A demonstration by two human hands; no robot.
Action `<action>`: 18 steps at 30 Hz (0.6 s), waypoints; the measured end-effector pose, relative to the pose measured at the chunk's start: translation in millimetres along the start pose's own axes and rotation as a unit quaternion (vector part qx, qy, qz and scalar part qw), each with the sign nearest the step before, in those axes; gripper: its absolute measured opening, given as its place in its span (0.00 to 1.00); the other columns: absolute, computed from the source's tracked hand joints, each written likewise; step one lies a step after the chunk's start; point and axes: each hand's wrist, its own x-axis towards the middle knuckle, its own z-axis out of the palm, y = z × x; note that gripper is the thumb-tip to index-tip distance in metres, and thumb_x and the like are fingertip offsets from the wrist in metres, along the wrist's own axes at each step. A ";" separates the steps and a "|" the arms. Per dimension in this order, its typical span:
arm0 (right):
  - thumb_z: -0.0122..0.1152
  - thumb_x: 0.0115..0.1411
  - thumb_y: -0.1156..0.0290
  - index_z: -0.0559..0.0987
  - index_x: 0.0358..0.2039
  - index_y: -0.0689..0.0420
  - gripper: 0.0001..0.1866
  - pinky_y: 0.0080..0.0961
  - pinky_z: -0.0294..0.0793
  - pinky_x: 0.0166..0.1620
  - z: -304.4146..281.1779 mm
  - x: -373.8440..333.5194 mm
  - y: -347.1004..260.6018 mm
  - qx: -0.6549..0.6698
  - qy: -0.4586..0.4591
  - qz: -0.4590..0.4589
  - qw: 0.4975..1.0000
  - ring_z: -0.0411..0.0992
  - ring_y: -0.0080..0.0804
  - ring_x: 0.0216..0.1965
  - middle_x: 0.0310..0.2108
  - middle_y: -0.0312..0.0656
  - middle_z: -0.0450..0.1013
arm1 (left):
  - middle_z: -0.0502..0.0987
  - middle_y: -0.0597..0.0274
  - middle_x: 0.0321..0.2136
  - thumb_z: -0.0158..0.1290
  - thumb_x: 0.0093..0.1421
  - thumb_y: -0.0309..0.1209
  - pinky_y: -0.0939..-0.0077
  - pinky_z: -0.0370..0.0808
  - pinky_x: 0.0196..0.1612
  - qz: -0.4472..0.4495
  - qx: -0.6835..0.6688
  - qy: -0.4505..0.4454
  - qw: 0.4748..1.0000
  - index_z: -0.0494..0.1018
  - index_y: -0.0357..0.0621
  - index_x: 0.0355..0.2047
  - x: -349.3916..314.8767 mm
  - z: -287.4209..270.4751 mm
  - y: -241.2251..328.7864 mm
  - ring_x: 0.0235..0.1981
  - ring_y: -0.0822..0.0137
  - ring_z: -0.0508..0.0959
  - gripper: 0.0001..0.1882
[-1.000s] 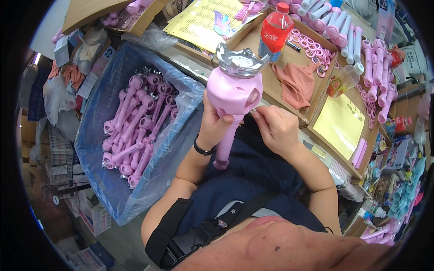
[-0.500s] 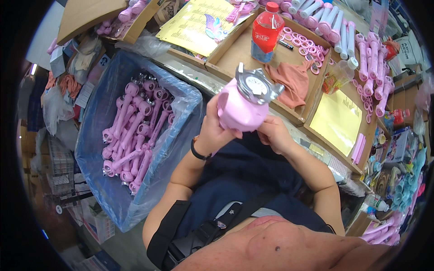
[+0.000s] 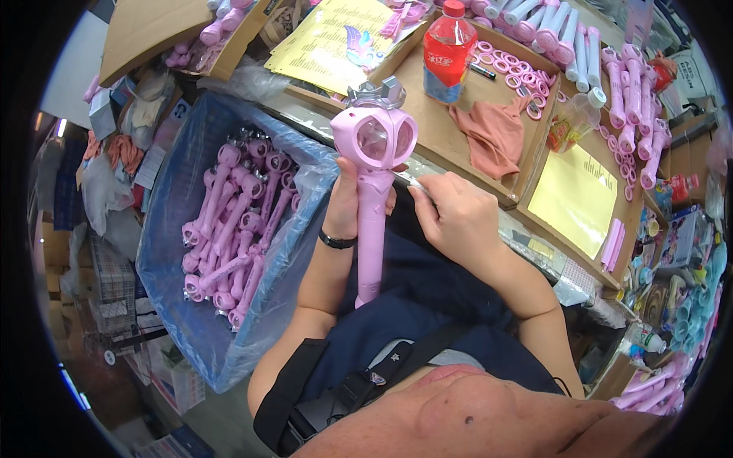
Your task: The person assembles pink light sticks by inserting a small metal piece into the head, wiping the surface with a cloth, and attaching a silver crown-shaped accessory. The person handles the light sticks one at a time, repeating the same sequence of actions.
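Note:
A pink toy wand (image 3: 372,221) stands in front of my chest, its round windowed head upward and its handle running down toward my clothes. A silver crown (image 3: 379,95) tops the head. My left hand (image 3: 348,200) is closed around the wand just under the head, with fingertips showing on the handle's far side. Right of the wand, my right hand (image 3: 462,217) is closed in a pinch beside the neck. Something thin and pale shows at its fingertips, too small to name. Whether it touches the wand I cannot tell.
At left, a blue-lined bin (image 3: 164,263) holds several similar pink wands. Cardboard trays (image 3: 427,126) ahead carry a red-labelled bottle (image 3: 449,57), an orange cloth (image 3: 489,137), pink rings (image 3: 527,76) and a yellow sheet (image 3: 574,198). More wand parts (image 3: 630,91) lie at far right.
The wand has tipped from crown-toward-me to upright, so its windows and handle now show. My right hand has turned, its back now showing beside the neck.

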 end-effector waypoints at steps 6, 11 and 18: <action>0.61 0.52 0.69 0.74 0.25 0.56 0.06 0.33 0.70 0.23 4.4 -5.2 0.9 -0.044 -0.026 0.004 0.999 0.72 0.40 0.21 0.19 0.41 0.70 | 0.74 0.57 0.31 0.47 0.59 0.60 0.81 0.74 0.23 0.067 0.086 0.040 0.993 0.58 0.39 0.53 -5.4 6.6 -1.2 0.21 0.72 0.75 0.38; 0.58 0.57 0.65 0.77 0.29 0.61 0.11 0.30 0.69 0.24 8.3 -4.0 23.3 0.221 -0.119 0.139 0.958 0.71 0.34 0.20 0.17 0.41 0.70 | 0.71 0.59 0.36 0.57 0.56 0.52 0.81 0.75 0.27 0.127 0.129 0.042 0.983 0.54 0.40 0.54 -9.6 3.6 -3.8 0.27 0.73 0.76 0.38; 0.54 0.64 0.64 0.79 0.32 0.61 0.13 0.16 0.55 0.18 3.3 -3.8 52.5 0.526 -0.319 0.393 0.684 0.57 0.14 0.15 0.16 0.28 0.65 | 0.68 0.59 0.45 0.62 0.54 0.49 0.79 0.70 0.45 0.241 0.279 0.036 0.929 0.52 0.35 0.56 -11.4 -2.3 -7.1 0.42 0.74 0.70 0.42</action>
